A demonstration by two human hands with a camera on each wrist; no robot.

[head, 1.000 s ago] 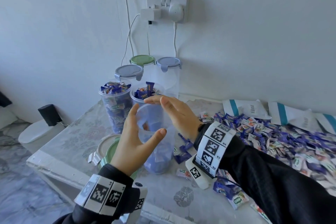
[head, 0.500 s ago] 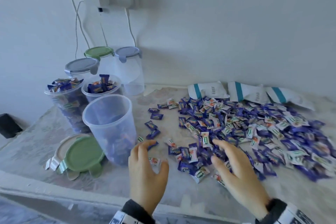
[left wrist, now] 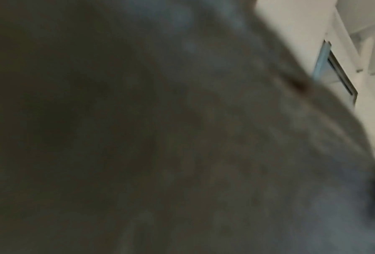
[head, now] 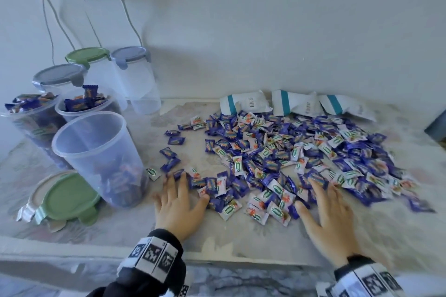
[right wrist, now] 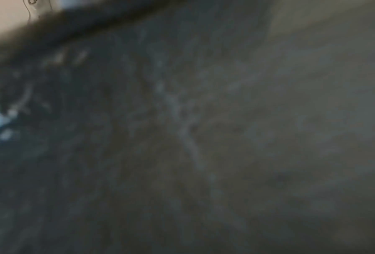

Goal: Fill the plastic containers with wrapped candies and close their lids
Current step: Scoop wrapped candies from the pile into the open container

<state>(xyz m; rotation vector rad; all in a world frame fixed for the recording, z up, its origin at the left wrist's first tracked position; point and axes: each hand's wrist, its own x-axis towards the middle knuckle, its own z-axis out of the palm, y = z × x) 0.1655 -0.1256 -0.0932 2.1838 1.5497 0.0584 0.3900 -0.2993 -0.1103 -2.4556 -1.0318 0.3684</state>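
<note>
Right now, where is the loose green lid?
In the head view the green lid lies flat at the table's near left, on top of another lid, beside the base of the open container, left of the left hand.

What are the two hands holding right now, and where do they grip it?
Nothing. The left hand and right hand lie flat, fingers spread, on the near edge of the candy pile, touching wrappers but gripping none. The wrist views are too dark to add anything.

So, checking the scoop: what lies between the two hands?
Head view: loose candies lie between left hand and right hand.
</note>
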